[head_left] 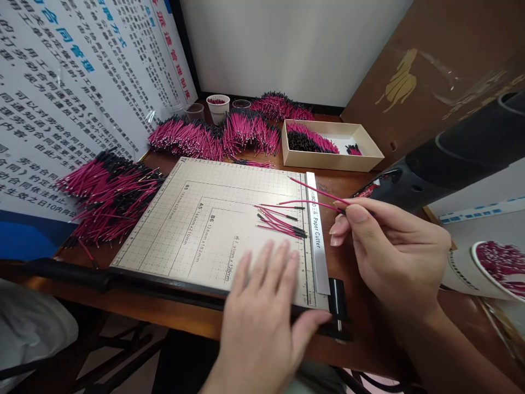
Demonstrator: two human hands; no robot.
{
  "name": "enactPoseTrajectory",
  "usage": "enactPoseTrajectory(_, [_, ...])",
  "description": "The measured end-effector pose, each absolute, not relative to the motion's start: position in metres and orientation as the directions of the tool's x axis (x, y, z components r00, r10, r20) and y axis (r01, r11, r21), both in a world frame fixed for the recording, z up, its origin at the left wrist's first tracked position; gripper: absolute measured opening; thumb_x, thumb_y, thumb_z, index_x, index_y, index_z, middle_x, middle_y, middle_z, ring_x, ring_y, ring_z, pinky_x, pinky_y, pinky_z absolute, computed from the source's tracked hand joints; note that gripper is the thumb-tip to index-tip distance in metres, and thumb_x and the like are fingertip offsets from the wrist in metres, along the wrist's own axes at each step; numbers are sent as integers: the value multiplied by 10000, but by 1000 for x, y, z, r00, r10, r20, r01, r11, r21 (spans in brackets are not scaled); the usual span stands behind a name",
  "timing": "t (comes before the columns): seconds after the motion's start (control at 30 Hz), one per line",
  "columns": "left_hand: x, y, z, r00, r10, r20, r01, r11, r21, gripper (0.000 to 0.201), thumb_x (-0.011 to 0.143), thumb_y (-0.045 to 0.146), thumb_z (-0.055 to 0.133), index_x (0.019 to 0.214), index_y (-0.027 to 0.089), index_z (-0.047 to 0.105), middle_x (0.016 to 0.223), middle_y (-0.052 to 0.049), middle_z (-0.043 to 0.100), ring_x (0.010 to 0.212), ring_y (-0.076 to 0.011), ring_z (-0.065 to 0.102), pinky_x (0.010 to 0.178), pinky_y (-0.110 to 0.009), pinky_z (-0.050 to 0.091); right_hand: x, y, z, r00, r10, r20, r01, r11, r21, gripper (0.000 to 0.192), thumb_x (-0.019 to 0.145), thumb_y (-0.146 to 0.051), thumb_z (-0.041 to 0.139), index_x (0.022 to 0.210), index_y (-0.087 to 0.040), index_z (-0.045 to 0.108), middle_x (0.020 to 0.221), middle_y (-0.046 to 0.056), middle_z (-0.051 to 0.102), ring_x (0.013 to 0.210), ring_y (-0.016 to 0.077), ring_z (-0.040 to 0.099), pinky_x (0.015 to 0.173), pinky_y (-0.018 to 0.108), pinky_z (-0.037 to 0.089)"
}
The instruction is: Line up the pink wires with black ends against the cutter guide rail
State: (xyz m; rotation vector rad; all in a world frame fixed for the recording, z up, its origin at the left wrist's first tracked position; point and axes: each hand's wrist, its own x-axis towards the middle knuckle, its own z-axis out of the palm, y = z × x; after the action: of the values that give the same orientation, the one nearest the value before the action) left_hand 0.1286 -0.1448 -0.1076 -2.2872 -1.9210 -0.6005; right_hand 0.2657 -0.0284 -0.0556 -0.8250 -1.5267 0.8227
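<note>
R hand (396, 254) is pinching 2 wires (318, 190) (prob. light, springy, best held by blk ends (343, 210)) R of cutter (159, 241), tips lying over it; L hand (262, 312) is hovering open, prob. empty, over near edge.

Magenta wires (320, 192), apparently black-ended

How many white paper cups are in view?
2: a white paper cup behind heaped pink-red, black-ended wires; another cup, partly out of frame, right of the right hand. More may be hidden.
</note>
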Motion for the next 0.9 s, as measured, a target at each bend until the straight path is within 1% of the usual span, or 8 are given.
enactPoseTrajectory(0.13, [70,-178,-121,-154,938,311,984,118,130,740,1021,474,435,1642,195,147,1629,-131,365,1462,-388,398,1175,-662,280,267,-29,-56,-108,867,486,58,493,-868,217,904,-90,663,921,-241,818,624,-15,678,505,99,606,498,218,542])
enactPoseTrajectory(0.2, [52,-192,-125,-286,901,328,957,251,145,727,1026,430,424,1646,196,126,1638,-166,341,1485,-432,343,1167,-715,240,267,-29,-57,-119,869,481,57,489,-870,233,906,-85,660,933,-253,818,625,-19,675,508,96,606,502,216,545])
enactPoseTrajectory(0.33, [78,-179,-117,-80,929,361,989,30,142,718,1024,422,446,1607,61,234,1666,-155,286,1562,-327,197,1278,-481,108,267,-29,-59,-125,868,481,62,491,-869,253,905,-91,666,950,-289,817,638,-34,681,526,78,612,527,187,547])
enactPoseTrajectory(0.43, [118,-150,-108,121,913,390,966,-199,164,653,1032,527,399,1521,95,427,1591,-74,454,1509,-260,331,1277,-401,107,266,-29,-59,-105,869,483,88,492,-866,234,891,-89,677,931,-269,820,634,-25,684,512,87,611,515,197,552])
enactPoseTrajectory(0.5, [129,-140,-106,127,918,376,966,-201,165,612,1039,551,361,1463,135,509,1556,-31,503,1452,-248,422,1264,-407,139,266,-29,-58,-102,867,487,96,496,-863,230,884,-83,679,924,-261,820,634,-22,685,508,89,611,513,198,555])
enactPoseTrajectory(0.57, [121,-144,-110,104,928,357,977,-164,140,613,1030,548,384,1480,145,491,1574,-30,475,1450,-259,426,1256,-425,154,267,-29,-58,-107,866,489,107,499,-860,238,885,-85,679,932,-271,819,630,-30,680,509,83,610,517,190,554])
enactPoseTrajectory(0.77, [64,-186,-120,-128,938,322,990,104,91,738,1009,413,454,1627,110,188,1649,-126,325,1532,-317,284,1258,-499,135,267,-30,-58,-147,853,500,128,518,-846,258,882,-79,674,939,-286,817,606,-37,663,489,89,599,484,192,551])
enactPoseTrajectory(0.9, [88,-165,-108,63,931,360,986,-114,122,711,992,416,506,1585,80,304,1626,-89,384,1537,-279,278,1288,-407,44,266,-29,-56,-151,841,519,107,536,-837,280,878,-57,666,943,-284,818,608,-38,670,486,85,603,485,179,551])
